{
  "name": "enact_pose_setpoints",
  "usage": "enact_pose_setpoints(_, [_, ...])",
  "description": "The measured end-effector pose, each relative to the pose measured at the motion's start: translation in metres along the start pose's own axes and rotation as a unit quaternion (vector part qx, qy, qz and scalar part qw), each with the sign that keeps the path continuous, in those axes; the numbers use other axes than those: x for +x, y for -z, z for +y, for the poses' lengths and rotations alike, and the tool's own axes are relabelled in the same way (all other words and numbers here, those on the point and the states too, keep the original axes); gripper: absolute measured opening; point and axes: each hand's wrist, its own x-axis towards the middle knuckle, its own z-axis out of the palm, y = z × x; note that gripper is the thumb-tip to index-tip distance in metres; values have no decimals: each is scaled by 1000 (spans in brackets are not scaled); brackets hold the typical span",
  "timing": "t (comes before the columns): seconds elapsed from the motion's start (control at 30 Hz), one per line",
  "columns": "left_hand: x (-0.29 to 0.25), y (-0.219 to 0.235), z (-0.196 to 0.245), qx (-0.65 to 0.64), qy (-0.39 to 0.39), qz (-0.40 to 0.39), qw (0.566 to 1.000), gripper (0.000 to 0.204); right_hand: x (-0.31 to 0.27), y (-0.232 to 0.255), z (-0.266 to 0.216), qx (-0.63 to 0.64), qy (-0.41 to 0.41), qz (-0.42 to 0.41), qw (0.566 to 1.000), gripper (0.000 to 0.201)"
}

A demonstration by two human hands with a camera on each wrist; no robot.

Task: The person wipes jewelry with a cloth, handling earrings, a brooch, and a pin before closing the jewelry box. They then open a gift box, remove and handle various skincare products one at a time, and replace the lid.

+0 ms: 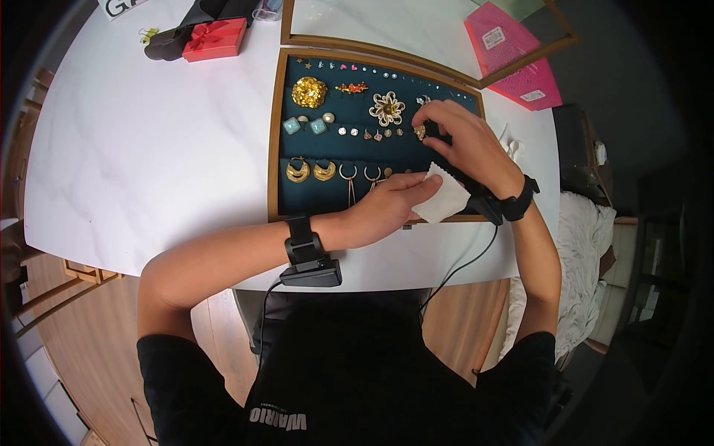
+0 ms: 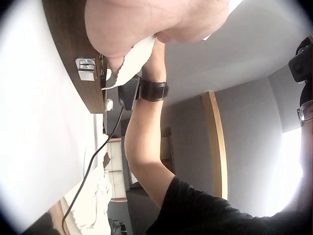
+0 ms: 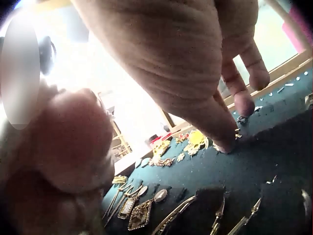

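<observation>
A wooden-framed jewelry case (image 1: 274, 149) lies open on the table, its dark green lining set with rows of earrings and brooches. My right hand (image 1: 470, 145) is over the right side of the case, thumb and forefinger pinching a small gold jewelry piece (image 1: 419, 132); its exact kind is hidden by the fingers. Near the front edge, my left hand (image 1: 383, 210) holds a white cloth (image 1: 444, 199) with scalloped edges, gripped under the thumb. The cloth (image 2: 134, 61) also shows beneath the left hand in the left wrist view. Dangling earrings (image 3: 142, 214) hang below the right hand.
A gold flower brooch (image 1: 309, 92), a pearly flower brooch (image 1: 387, 109) and gold hoops (image 1: 297, 170) sit in the case. Its glass lid (image 1: 431, 59) stands raised behind. A red gift box (image 1: 215, 40) is at back left, a pink box (image 1: 513, 56) at back right. Cables trail from both wrists.
</observation>
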Motion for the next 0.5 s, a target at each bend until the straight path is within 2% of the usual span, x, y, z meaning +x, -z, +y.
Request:
enact_pose_setpoints(0.13, [-2, 0, 3, 27, 13, 17, 999, 43, 2, 1, 0, -22, 18, 6, 1000, 29])
enact_pose_setpoints(0.23, [1, 1, -1, 28, 12, 12, 999, 43, 2, 3, 1, -13, -4, -21, 1000, 30])
enact_pose_setpoints(0.33, [3, 3, -6, 4, 2, 3, 1000, 43, 1, -3, 3, -14, 17, -11, 1000, 31])
enact_pose_setpoints(0.5, [2, 2, -7, 50, -11, 30, 998, 45, 5, -6, -1, -3, 22, 5, 1000, 34])
